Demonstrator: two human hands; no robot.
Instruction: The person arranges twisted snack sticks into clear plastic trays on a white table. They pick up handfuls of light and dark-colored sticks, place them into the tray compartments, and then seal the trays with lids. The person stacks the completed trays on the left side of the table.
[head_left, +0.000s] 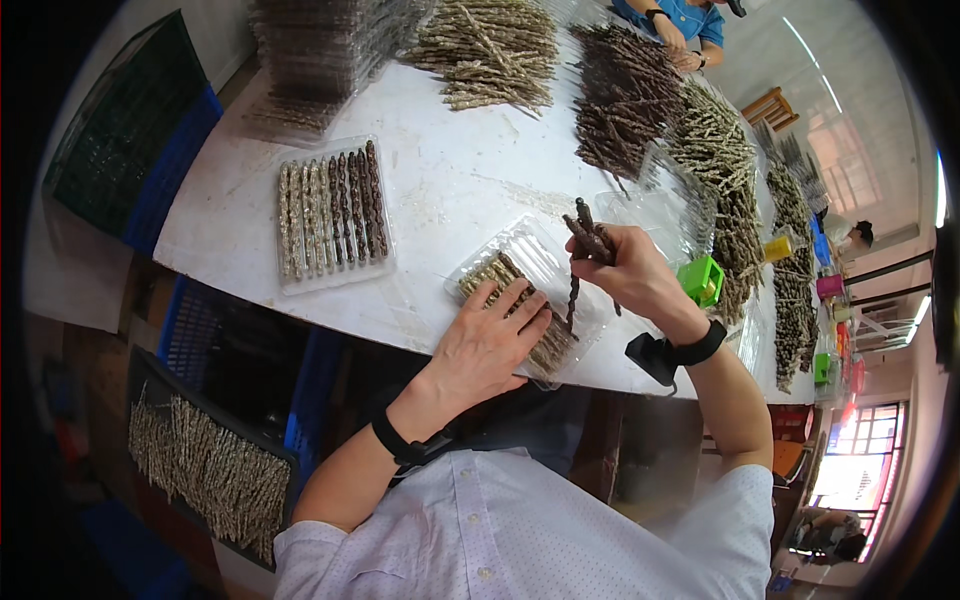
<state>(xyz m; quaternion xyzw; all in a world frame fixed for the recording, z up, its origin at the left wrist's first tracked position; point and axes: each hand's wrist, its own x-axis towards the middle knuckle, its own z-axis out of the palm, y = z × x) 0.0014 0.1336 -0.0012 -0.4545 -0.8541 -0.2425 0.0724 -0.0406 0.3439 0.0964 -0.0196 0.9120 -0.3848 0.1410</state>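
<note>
My left hand (487,345) lies with fingers stretched out over a clear plastic tray (528,240), on a row of light and dark twisted sticks (497,272). Part of that row is hidden beneath the hand. A small bundle of dark brown twisted sticks (590,238) is gripped in my right hand (640,275), just above the tray's right side. One of these sticks points down toward the tray. To the left on the white table, a second clear tray (335,283) holds a neat row of sticks, pale gold on its left and dark brown on its right.
Stacked clear trays (310,50) stand at the far left. Loose piles of pale sticks (490,50), dark sticks (625,95) and greenish sticks (715,150) cover the far side. A green holder (700,281) sits beside my right wrist. Another person's hands (680,48) work across the table.
</note>
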